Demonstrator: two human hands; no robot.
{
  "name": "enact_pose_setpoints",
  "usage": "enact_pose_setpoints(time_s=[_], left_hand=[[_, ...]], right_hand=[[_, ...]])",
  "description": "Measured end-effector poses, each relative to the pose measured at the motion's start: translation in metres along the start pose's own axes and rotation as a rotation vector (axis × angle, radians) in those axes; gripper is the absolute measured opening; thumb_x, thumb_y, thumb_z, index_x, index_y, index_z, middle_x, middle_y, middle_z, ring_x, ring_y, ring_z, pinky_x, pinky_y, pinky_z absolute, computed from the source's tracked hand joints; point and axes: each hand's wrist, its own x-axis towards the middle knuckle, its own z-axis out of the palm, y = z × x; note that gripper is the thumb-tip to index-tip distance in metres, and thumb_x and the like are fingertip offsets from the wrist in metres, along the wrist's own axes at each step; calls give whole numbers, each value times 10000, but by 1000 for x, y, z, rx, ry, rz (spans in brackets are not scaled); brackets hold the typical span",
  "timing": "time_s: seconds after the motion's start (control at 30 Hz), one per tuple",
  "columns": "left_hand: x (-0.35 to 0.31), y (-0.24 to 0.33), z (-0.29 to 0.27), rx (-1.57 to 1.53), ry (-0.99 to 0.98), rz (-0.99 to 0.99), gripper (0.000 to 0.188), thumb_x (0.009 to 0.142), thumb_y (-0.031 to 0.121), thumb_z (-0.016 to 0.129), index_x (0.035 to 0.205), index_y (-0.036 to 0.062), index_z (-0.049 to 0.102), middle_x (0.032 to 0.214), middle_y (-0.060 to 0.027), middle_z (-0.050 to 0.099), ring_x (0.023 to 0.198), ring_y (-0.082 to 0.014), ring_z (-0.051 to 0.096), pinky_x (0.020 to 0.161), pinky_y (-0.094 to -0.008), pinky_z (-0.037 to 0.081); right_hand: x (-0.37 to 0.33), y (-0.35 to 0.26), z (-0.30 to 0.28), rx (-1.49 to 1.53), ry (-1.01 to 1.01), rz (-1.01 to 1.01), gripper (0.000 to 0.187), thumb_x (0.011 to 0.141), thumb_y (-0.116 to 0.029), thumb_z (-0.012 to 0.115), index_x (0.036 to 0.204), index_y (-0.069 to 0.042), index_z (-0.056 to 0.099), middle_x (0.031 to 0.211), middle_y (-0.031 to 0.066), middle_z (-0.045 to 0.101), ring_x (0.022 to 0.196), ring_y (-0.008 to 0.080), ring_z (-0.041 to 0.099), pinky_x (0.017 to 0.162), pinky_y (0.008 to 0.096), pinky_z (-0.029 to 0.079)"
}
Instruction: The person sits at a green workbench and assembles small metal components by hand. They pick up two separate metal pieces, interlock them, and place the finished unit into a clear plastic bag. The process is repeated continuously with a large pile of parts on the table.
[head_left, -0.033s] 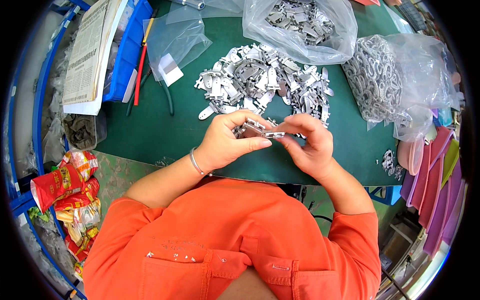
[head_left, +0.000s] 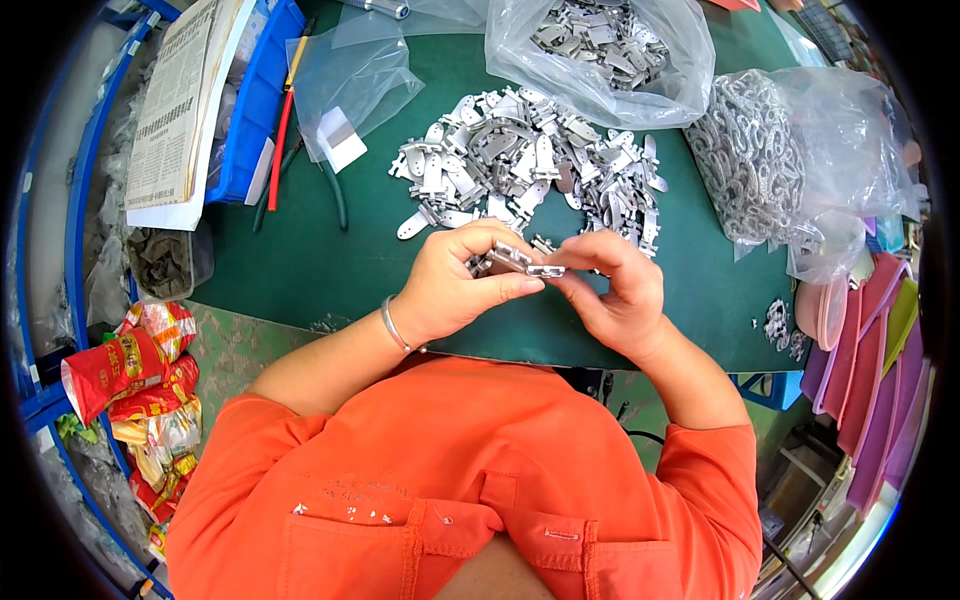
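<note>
Over the table's near edge, my left hand [head_left: 440, 285] holds several small silver metal fittings, thumb below and fingers curled above. One metal fitting [head_left: 543, 271] sticks out past the thumb tip toward the right. The thumb and forefinger of my right hand [head_left: 620, 295] are closed at its right end; the exact contact is partly hidden. Just beyond my hands lies a loose pile of metal fittings [head_left: 500, 150], flat plates with rounded ends and small holes.
Behind the pile stands a clear plastic bag [head_left: 510, 60] of similar fittings. Right of it is a bag of wire-like metal loops [head_left: 745, 150]. Pliers [head_left: 336, 195], a red-and-yellow stick [head_left: 281, 150] and a blue bin [head_left: 240, 140] sit at left. Small metal pieces [head_left: 777, 325] lie at right.
My right fingers have drawn slightly down and in toward the protruding fitting, which has tilted a little. My left hand has barely moved.
</note>
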Motion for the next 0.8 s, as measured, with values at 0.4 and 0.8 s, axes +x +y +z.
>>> enact_pose_setpoints(time_s=[0.4,0.8], left_hand=[[59,44,9,-655,49,-335,228,947,234,555,932,13,605,922,-115,651,713,-144,632,596,-232,511],[130,74,12,-561,257,-23,336,864,161,628,1118,-46,556,1082,-143,604,1039,-239,566,927,-369,444]], right_hand=[[6,4,18,-688,-175,126,361,661,-318,772,806,-62,564,841,89,539,825,288,522,697,421,371],[-4,15,0,224,40,468,302,811,32,661,1087,-35,559,835,45,594,735,107,566,650,238,465]])
